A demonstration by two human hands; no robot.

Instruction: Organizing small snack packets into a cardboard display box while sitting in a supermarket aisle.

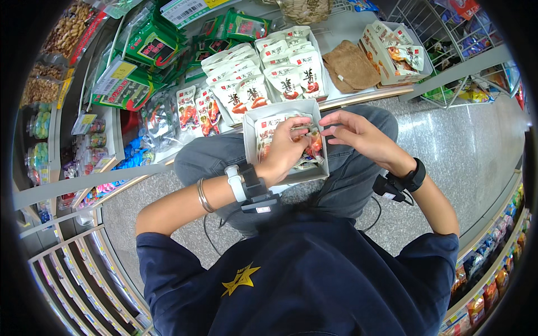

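Note:
An open white cardboard box (249,143) rests on my lap, with several small snack pouches (264,133) in it. My left hand (290,145) reaches into the box over the pouches, its fingers curled; whether it grips a pouch cannot be told. At the box's right wall is my right hand (351,132), fingers spread, with nothing seen in it. Beyond the box, on the low shelf, stand two open boxes of white pouches (252,90) (290,80). A few loose red-and-white pouches (188,107) lie left of them.
A folded brown cloth (351,67) lies on the shelf beside another box of pouches (374,56). Green snack packs (155,46) fill the left side. Wire baskets (458,84) stand at the right. A grey metal bar (90,182) crosses at the left. Cables hang near my wrists.

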